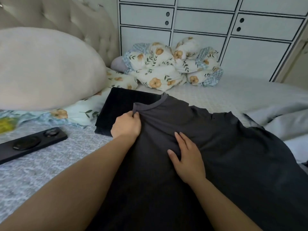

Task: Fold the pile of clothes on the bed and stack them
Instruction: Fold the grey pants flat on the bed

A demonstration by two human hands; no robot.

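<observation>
Dark grey shirt (208, 147) spread flat, collar bunched

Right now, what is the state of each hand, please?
Left hand: closed, pinching the dark grey T-shirt beside its collar.
Right hand: open, fingers lying flat on the same T-shirt, gripping nothing.

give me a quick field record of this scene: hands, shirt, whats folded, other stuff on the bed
left hand: pinches grey t-shirt near its collar
right hand: rests flat on the shirt's chest
grey t-shirt: spread out, not yet folded
folded black garment: beside the shirt, partly under its collar
phone: on the bedspread, left
floral duvet: bunched at the far side
</observation>
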